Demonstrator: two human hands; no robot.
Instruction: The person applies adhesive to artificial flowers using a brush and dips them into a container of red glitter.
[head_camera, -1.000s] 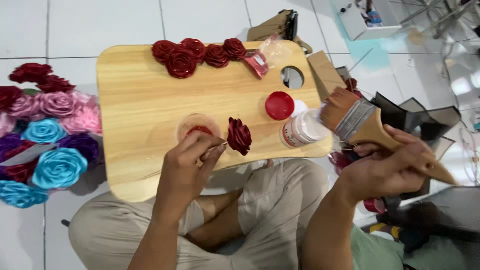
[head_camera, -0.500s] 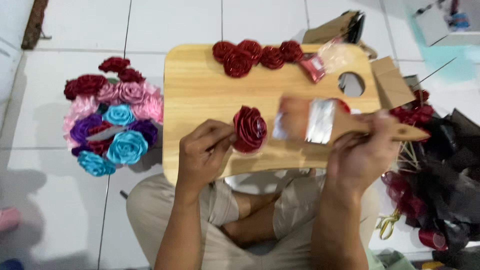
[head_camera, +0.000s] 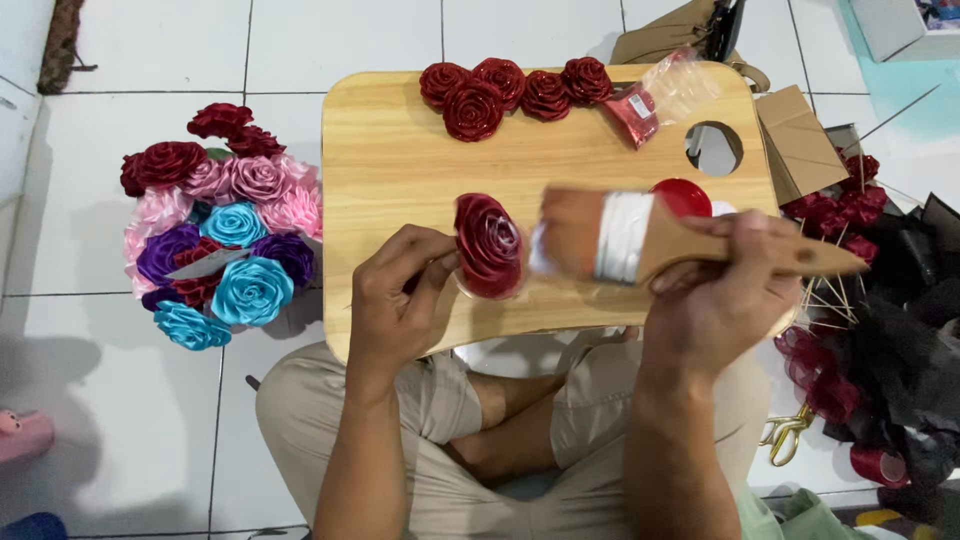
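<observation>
Brush bristles motion-blurred, hiding the board behind; red lid half covered by the handle; black wrapping pile cut off at right edge.

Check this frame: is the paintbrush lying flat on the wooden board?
No: the right hand holds the paintbrush by its handle above the wooden board, its bristles next to the red ribbon rose.

White tiled floor with dark grout lines, evenly lit. Light wooden counter over it. Teal patch at upper right. Woven mat edge upper left.
</observation>
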